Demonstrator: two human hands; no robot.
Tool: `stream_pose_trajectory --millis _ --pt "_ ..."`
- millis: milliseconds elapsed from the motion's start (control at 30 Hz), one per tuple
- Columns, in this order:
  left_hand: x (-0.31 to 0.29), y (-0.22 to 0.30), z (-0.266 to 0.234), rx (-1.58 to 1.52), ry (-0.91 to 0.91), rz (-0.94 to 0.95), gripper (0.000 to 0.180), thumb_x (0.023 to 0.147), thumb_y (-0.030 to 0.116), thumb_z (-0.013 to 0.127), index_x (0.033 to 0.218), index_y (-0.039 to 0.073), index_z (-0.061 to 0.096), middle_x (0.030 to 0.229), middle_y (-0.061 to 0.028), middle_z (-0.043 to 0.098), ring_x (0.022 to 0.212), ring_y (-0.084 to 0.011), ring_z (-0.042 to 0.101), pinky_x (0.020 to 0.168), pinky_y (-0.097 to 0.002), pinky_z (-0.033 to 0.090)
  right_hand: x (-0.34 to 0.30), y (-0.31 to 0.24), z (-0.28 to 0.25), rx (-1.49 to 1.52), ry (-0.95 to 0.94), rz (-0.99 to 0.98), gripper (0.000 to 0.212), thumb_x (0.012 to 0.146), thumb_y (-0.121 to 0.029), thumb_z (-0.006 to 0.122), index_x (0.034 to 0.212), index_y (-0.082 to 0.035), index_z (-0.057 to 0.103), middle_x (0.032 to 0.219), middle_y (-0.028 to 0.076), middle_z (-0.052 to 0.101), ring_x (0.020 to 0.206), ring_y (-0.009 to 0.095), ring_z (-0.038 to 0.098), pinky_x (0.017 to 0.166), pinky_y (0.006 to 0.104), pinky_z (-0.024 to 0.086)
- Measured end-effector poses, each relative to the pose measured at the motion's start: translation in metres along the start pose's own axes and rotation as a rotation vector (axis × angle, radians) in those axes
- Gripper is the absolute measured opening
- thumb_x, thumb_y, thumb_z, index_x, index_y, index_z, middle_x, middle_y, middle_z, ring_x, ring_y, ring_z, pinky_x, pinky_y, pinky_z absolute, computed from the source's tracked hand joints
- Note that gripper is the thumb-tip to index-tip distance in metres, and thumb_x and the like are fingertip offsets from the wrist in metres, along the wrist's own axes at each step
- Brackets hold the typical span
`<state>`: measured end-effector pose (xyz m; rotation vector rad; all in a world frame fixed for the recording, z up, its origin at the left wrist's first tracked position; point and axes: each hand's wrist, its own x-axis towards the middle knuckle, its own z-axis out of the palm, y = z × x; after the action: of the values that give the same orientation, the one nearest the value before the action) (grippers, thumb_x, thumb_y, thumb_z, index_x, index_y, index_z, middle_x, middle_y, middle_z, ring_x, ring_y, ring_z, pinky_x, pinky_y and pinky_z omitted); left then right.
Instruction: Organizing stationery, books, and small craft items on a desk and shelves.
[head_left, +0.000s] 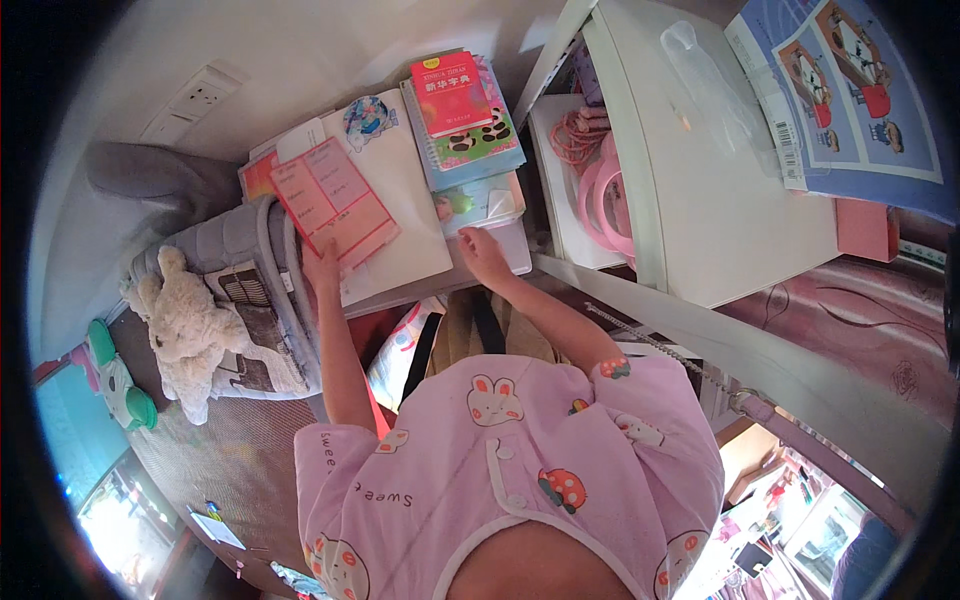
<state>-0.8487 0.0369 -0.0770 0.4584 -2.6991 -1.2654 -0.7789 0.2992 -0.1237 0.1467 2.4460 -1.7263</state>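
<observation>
I grip a thin pink-and-red booklet (pixel 345 205) by its lower edge with my left hand (pixel 321 266); it lies aslant over a large cream pad (pixel 415 225) on the table (pixel 402 293). Its face is pale pink, framed and divided by red bands, with short lines of dark print in the panels, too small to read. My right hand (pixel 486 258) has its fingers loosely curled beside a pale flat case (pixel 512 247); I cannot tell whether they touch or pinch anything. A round blue patterned disc (pixel 368 124) lies at the pad's far end. To the pad's right, a red dictionary (pixel 447 92) with white and yellow cover lettering tops a green spiral notebook (pixel 468 147) decorated with pandas. Further right, an open white shelf compartment (pixel 548 150) holds a coiled pink cord (pixel 578 138) and pink hoops (pixel 620 215). To my left, a cream plush toy (pixel 185 320) rests against a gray quilted cushion (pixel 225 235).
</observation>
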Motion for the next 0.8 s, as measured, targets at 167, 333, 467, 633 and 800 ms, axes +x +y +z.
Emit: stream_pose_trajectory --millis 167,333,467,633,800 --pt "0.006 -0.001 0.010 0.238 0.053 -0.054 0.068 0.067 0.017 0.059 0.119 -0.002 0.019 0.107 -0.0265 0.040 0.100 -0.0367 0.040 0.085 -0.0370 0.032 0.033 -0.006 -0.007 -0.612 0.243 -0.178 0.035 0.069 -0.015 0.053 0.102 -0.009 0.044 0.096 0.010 0.047 0.089 0.027 0.047 0.072 0.0360 0.041" --pt "0.001 0.018 0.024 0.409 0.153 -0.015 0.074 0.065 0.018 0.060 0.120 -0.003 0.015 0.118 -0.0276 0.024 0.107 -0.0405 0.028 0.089 -0.0416 0.026 0.062 0.001 -0.006 -0.858 0.003 -0.076 0.036 0.067 -0.015 0.054 0.100 -0.009 0.044 0.099 0.011 0.045 0.096 0.026 0.041 0.075 0.0358 0.039" --pt "-0.008 0.030 0.027 0.442 0.195 0.113 0.073 0.064 0.018 0.061 0.120 -0.001 0.020 0.119 -0.0247 0.023 0.109 -0.0391 0.027 0.090 -0.0437 0.025 0.056 -0.006 -0.009 -0.669 -0.019 0.008 0.039 0.063 -0.018 0.059 0.097 -0.007 0.043 0.097 0.012 0.046 0.090 0.026 0.045 0.073 0.0347 0.039" --pt "-0.033 0.072 0.034 0.355 -0.318 0.639 0.067 0.064 0.024 0.062 0.118 0.004 0.029 0.122 -0.0177 0.027 0.113 -0.0349 0.023 0.093 -0.0418 0.020 0.016 -0.045 -0.029 -0.219 0.198 0.018 0.037 0.063 -0.023 0.062 0.088 -0.003 0.045 0.078 0.012 0.052 0.070 0.024 0.052 0.060 0.0318 0.042" --pt "-0.067 0.116 0.045 0.036 -0.957 0.640 0.055 0.067 0.027 0.060 0.111 0.004 0.036 0.105 -0.0171 0.045 0.097 -0.0294 0.043 0.082 -0.0375 0.033 -0.030 -0.104 -0.063 -0.120 0.187 0.021 0.035 0.065 -0.030 0.063 0.073 0.000 0.050 0.058 0.007 0.050 0.053 0.010 0.047 0.050 0.0256 0.040"
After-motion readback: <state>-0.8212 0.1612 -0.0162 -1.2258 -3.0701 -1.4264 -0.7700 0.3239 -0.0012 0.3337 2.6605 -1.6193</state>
